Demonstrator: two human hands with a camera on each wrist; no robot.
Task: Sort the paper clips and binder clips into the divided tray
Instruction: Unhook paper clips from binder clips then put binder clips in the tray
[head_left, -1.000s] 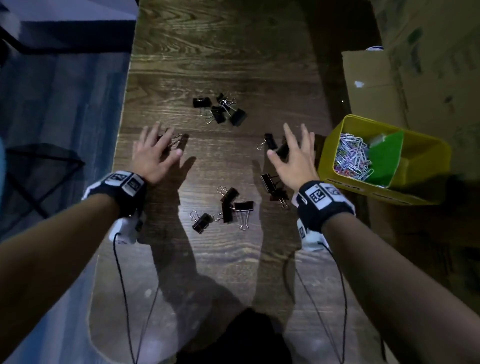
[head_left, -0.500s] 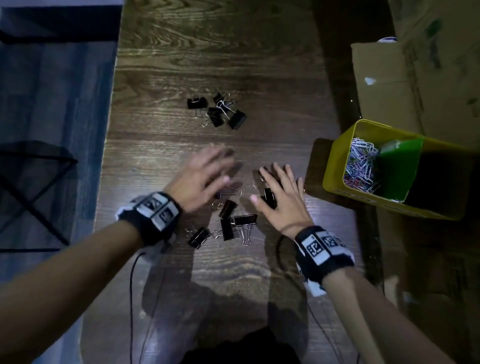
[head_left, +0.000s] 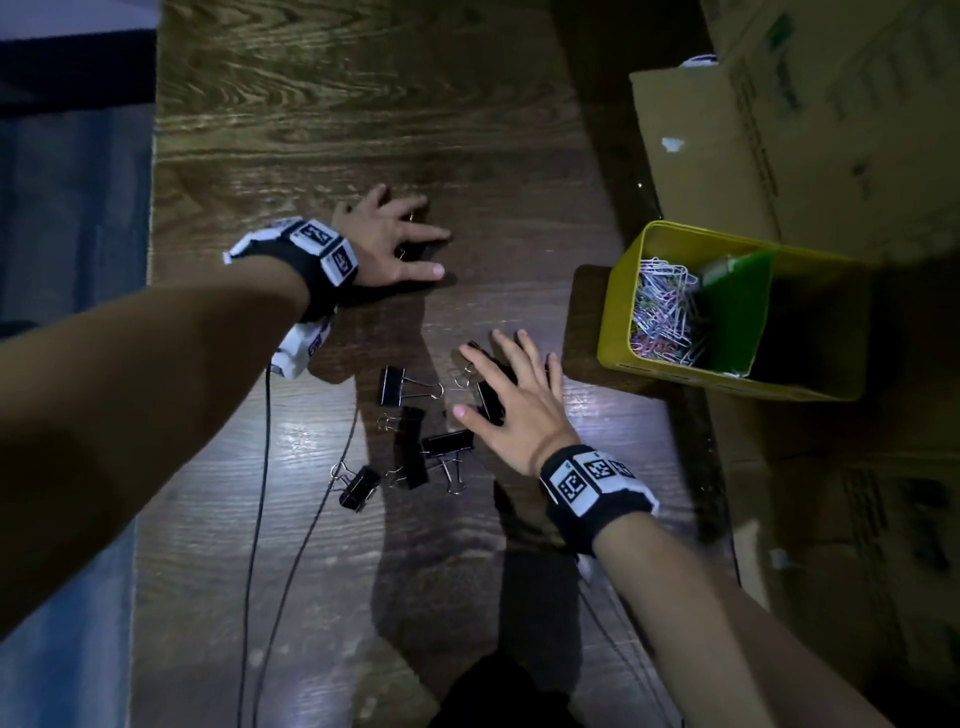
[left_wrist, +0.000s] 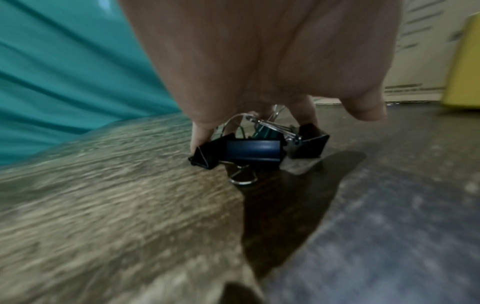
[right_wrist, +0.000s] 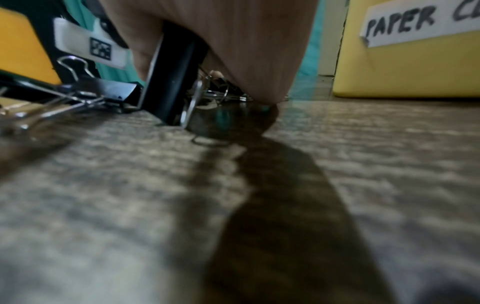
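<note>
Since the frame half a second ago the left hand (head_left: 387, 244) has moved away from the middle of the tabletop (head_left: 322, 130) to the far cluster of binder clips (left_wrist: 257, 146), while the right hand (head_left: 511, 402) has stayed over the clips nearer the tray. The left grip is wide, fingers spread and fairly straight, laid over that far cluster; in the left wrist view the fingertips (left_wrist: 201, 137) come down around several black clips with silver wire handles, touching at least one at its left end. The right grip is also wide, palm down with straight fingers over another few binder clips (head_left: 491, 400), and the right wrist view shows one black clip (right_wrist: 174, 82) standing tilted against the palm, its wire handle on the wood. Between the two forearms four loose binder clips (head_left: 410, 441) lie close together on the tabletop, some touching. The yellow divided tray (head_left: 623, 322) sits at the right edge of the tabletop, just beside the right hand, with a green divider (head_left: 737, 312) inside; a pile of paper clips (head_left: 662, 306) fills the compartment nearer the hands, and the other compartment is too dark to read. A label on the tray's wall begins with "PAPER" (right_wrist: 400, 22). Cardboard boxes (head_left: 779, 130) stand behind the tray.
</note>
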